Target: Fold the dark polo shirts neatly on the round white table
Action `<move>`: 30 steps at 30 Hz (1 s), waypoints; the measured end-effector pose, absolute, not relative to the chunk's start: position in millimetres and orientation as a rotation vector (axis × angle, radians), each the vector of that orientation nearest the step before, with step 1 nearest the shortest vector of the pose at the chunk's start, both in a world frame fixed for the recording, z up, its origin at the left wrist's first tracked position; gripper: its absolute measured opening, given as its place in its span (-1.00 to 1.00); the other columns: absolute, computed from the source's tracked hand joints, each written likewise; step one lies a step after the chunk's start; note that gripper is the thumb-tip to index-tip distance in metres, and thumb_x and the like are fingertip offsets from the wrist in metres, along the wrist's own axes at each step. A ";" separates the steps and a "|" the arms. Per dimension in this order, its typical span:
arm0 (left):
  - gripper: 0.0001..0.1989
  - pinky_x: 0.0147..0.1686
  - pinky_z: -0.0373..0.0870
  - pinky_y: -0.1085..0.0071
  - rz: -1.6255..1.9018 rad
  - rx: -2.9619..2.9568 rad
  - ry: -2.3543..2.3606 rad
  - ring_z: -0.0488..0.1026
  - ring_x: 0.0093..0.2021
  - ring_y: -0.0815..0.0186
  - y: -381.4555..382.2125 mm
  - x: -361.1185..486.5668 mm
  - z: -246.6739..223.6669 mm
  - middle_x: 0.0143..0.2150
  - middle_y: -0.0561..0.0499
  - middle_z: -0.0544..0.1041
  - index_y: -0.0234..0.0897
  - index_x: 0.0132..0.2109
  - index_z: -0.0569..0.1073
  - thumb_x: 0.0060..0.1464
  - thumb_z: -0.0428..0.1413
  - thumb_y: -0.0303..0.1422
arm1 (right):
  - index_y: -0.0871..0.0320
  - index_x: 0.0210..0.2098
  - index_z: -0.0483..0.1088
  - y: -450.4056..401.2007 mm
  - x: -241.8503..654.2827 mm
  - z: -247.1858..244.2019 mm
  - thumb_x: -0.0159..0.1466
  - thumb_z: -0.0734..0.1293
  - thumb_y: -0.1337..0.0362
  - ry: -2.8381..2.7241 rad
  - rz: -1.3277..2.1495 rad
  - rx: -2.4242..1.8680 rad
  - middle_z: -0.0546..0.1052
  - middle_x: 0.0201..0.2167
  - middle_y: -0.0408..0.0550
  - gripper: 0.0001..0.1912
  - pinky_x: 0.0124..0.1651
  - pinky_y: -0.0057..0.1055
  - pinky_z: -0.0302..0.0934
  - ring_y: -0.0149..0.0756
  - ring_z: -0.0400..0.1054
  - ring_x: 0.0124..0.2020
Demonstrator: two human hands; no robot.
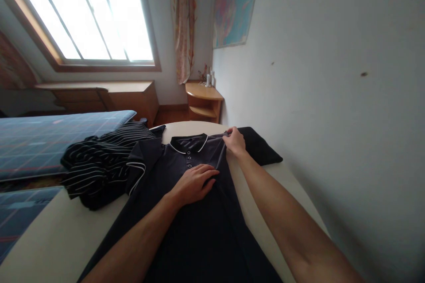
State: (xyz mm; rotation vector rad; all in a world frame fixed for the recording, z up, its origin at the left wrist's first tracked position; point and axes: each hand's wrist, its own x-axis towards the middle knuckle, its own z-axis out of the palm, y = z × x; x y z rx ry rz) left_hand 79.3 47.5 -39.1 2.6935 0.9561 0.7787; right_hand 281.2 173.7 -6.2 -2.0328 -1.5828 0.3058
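Observation:
A dark polo shirt (206, 230) with white-edged collar lies spread on a pale round table (76, 230), its collar toward the far edge. My left hand (197, 183) rests on the chest below the buttons, fingers somewhat apart and holding nothing. At the shirt's right shoulder, my right hand (235, 140) pinches the fabric between thumb and fingers. The left sleeve with white trim lies spread out; the right sleeve is mostly hidden at my right hand.
Crumpled black striped clothing (99, 163) lies at the table's left. A folded black cloth (260, 146) sits at the far right, near the wall (332, 119). Beyond are a blue plaid mattress (49, 141) and a corner shelf (204, 91).

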 end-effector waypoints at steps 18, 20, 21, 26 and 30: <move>-0.84 -0.01 0.45 0.27 0.855 2.601 1.034 0.51 -0.06 0.23 50.5 76.4 -43.5 -0.09 -0.03 0.57 -0.16 -0.09 0.51 0.27 0.06 -0.30 | 0.13 0.07 0.44 196.3 241.7 -5.1 0.24 0.33 0.25 -1.811 0.235 -2.135 0.51 0.07 0.19 -0.60 0.03 -0.18 0.32 0.02 0.44 0.07; -0.82 0.06 0.43 0.23 0.834 2.612 0.994 0.50 0.01 0.20 50.3 76.6 -42.7 -0.03 -0.05 0.57 -0.16 -0.05 0.51 0.27 0.06 -0.32 | 0.13 0.07 0.46 201.9 244.7 -5.6 0.24 0.33 0.25 -1.831 0.237 -2.150 0.48 0.11 0.20 -0.60 0.06 -0.15 0.31 0.03 0.41 0.11; -0.81 0.08 0.43 0.22 0.823 2.614 0.980 0.49 0.03 0.20 50.2 76.6 -42.3 0.00 -0.05 0.57 -0.16 -0.04 0.51 0.27 0.05 -0.33 | 0.12 0.06 0.48 204.9 246.1 -5.5 0.24 0.33 0.25 -1.843 0.244 -2.151 0.49 0.12 0.19 -0.61 0.08 -0.13 0.30 0.04 0.40 0.12; -0.80 0.12 0.41 0.25 0.792 2.604 0.952 0.48 0.07 0.20 50.9 76.5 -42.4 0.03 -0.04 0.56 -0.18 -0.03 0.51 0.26 0.05 -0.36 | 0.09 -0.04 0.55 220.9 249.1 -4.7 0.21 0.39 0.19 -1.930 0.301 -2.147 0.55 0.05 0.12 -0.67 0.13 -0.09 0.25 0.01 0.41 0.12; -0.80 0.12 0.41 0.24 0.784 2.596 0.947 0.47 0.07 0.20 51.1 76.4 -43.2 0.03 -0.05 0.56 -0.18 -0.03 0.51 0.26 0.05 -0.36 | 0.05 -0.10 0.58 232.4 247.5 -8.3 0.15 0.44 0.07 -1.997 0.358 -2.121 0.59 -0.01 0.05 -0.65 0.10 -0.16 0.26 -0.04 0.43 0.07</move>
